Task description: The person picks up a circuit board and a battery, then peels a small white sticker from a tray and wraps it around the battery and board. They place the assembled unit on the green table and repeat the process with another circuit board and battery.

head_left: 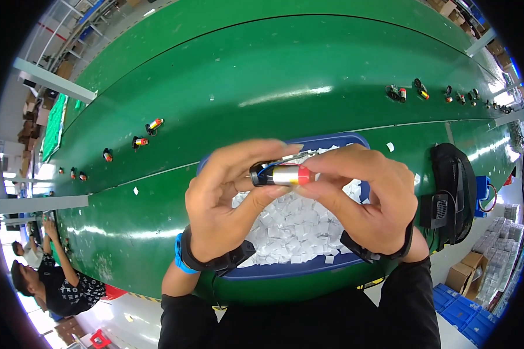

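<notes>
Between both hands, above the bin, I hold a small wired cylinder point(286, 175), which looks like a battery. It has a black end on the left, a silver and yellow middle and a red right end, with thin blue and red wires along it. My left hand point(218, 195) closes its thumb and fingers round the black end. My right hand point(374, 192) pinches the red end between thumb and fingers. Below them a blue bin point(300, 270) holds a heap of small white paper-like squares point(288, 230). The fingers hide parts of the cylinder.
A green conveyor belt point(262, 64) crosses ahead, carrying similar cylinders point(155, 124) at left and more parts point(403, 94) at right. A black mesh-backed chair or bag point(457, 203) stands at the right edge, near blue crates point(463, 308). Another person point(61, 285) works at far left.
</notes>
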Demonstrator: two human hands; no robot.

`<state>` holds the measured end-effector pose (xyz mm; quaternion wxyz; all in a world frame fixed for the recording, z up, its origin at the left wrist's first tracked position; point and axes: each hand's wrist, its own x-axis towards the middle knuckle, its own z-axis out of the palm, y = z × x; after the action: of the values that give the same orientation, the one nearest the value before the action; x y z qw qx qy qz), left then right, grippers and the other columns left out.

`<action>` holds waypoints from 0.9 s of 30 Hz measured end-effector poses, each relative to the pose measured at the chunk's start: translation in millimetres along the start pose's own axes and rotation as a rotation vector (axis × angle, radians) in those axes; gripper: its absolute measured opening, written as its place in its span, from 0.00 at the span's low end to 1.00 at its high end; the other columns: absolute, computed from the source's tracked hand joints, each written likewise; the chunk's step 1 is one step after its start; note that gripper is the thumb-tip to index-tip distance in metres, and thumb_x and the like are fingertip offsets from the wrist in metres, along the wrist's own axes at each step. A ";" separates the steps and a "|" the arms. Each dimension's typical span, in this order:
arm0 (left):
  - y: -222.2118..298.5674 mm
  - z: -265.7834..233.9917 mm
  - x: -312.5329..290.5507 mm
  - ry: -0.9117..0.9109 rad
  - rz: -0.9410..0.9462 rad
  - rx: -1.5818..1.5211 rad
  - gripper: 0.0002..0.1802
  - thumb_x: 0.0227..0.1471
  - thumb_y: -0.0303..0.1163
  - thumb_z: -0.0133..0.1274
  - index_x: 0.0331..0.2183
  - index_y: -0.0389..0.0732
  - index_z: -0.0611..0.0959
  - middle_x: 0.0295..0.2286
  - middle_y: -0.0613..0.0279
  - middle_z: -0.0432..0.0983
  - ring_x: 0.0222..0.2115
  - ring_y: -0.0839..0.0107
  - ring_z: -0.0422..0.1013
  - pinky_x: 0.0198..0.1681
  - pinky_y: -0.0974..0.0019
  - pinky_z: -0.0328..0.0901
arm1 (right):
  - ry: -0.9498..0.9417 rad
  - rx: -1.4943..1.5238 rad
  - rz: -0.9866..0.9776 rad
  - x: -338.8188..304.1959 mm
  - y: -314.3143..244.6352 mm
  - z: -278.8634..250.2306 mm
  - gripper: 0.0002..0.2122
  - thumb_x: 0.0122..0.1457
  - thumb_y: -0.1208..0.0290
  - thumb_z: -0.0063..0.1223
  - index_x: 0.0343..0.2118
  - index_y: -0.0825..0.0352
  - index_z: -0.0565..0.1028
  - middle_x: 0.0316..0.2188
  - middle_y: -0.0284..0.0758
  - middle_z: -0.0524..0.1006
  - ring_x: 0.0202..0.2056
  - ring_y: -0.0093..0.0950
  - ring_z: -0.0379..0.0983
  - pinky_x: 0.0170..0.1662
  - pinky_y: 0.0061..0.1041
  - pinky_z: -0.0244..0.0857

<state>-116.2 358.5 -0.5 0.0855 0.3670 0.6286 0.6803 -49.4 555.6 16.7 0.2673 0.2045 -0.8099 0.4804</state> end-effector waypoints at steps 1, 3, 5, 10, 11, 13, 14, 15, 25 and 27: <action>0.8 0.3 0.5 -0.004 -0.008 0.023 0.20 0.52 0.17 0.58 0.48 0.28 0.74 0.46 0.42 0.76 0.46 0.61 0.76 0.45 0.64 0.75 | -0.003 0.009 0.001 -0.4 0.8 -0.4 0.15 0.50 0.84 0.65 0.40 0.77 0.74 0.32 0.45 0.81 0.26 0.24 0.79 0.29 0.17 0.71; 2.0 1.5 0.2 0.000 0.001 0.049 0.20 0.51 0.17 0.58 0.48 0.28 0.75 0.46 0.44 0.77 0.44 0.62 0.77 0.44 0.65 0.75 | -0.007 0.019 0.001 -0.7 1.2 -0.2 0.15 0.50 0.84 0.64 0.40 0.77 0.73 0.33 0.46 0.81 0.27 0.24 0.79 0.29 0.17 0.71; 2.8 2.6 -0.7 0.006 0.019 0.098 0.21 0.50 0.18 0.60 0.47 0.28 0.77 0.44 0.46 0.78 0.41 0.64 0.79 0.43 0.68 0.75 | 0.040 0.066 0.025 -1.1 0.0 1.6 0.15 0.52 0.85 0.63 0.40 0.76 0.71 0.33 0.47 0.80 0.27 0.24 0.79 0.28 0.17 0.72; 1.5 4.4 -0.9 0.068 -0.019 0.102 0.21 0.49 0.20 0.62 0.46 0.29 0.78 0.43 0.47 0.79 0.38 0.65 0.80 0.41 0.69 0.75 | 0.044 0.229 0.160 -3.8 2.1 1.7 0.13 0.55 0.85 0.60 0.38 0.72 0.66 0.35 0.51 0.80 0.27 0.24 0.78 0.26 0.18 0.72; 1.6 3.1 -0.4 0.052 -0.002 0.133 0.21 0.48 0.20 0.63 0.46 0.29 0.78 0.43 0.48 0.80 0.38 0.64 0.80 0.41 0.69 0.75 | 0.043 0.229 0.160 -4.1 2.1 1.3 0.13 0.55 0.85 0.60 0.38 0.72 0.66 0.35 0.51 0.80 0.27 0.24 0.78 0.26 0.18 0.72; 1.3 1.4 0.4 0.019 0.033 0.195 0.22 0.47 0.21 0.64 0.46 0.29 0.78 0.43 0.48 0.80 0.38 0.64 0.80 0.40 0.69 0.75 | 0.048 0.281 0.184 -4.8 2.1 0.6 0.13 0.56 0.85 0.58 0.36 0.70 0.63 0.35 0.53 0.80 0.26 0.23 0.77 0.25 0.17 0.71; 1.5 1.9 0.8 0.020 0.032 0.195 0.22 0.47 0.21 0.64 0.46 0.29 0.78 0.43 0.48 0.80 0.38 0.64 0.80 0.40 0.69 0.75 | 0.050 0.307 0.196 -5.1 2.4 0.3 0.14 0.56 0.86 0.57 0.35 0.69 0.62 0.36 0.53 0.79 0.26 0.23 0.77 0.25 0.17 0.71; 2.4 2.6 1.4 0.027 0.042 0.224 0.22 0.46 0.21 0.64 0.46 0.29 0.79 0.42 0.48 0.80 0.38 0.64 0.80 0.40 0.69 0.75 | 0.049 0.308 0.196 -5.3 3.0 0.1 0.14 0.56 0.86 0.57 0.35 0.69 0.62 0.36 0.53 0.79 0.26 0.23 0.77 0.25 0.17 0.71; 6.0 9.1 6.1 0.041 0.149 0.431 0.23 0.42 0.24 0.68 0.44 0.32 0.82 0.40 0.50 0.81 0.38 0.64 0.80 0.38 0.68 0.75 | 0.067 0.390 0.197 -8.3 7.3 -4.1 0.13 0.56 0.88 0.56 0.33 0.68 0.62 0.36 0.56 0.79 0.24 0.22 0.76 0.23 0.16 0.71; 5.9 9.7 6.1 0.042 0.145 0.425 0.23 0.42 0.23 0.68 0.43 0.31 0.82 0.40 0.50 0.81 0.38 0.63 0.80 0.38 0.68 0.75 | 0.059 0.401 0.184 -8.2 7.3 -4.5 0.13 0.56 0.88 0.56 0.32 0.68 0.62 0.36 0.56 0.79 0.24 0.22 0.76 0.23 0.16 0.71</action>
<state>-112.6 368.5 6.8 -0.0561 0.4069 0.7313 0.5444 -46.2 563.5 8.4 0.1998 0.1644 -0.7052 0.6601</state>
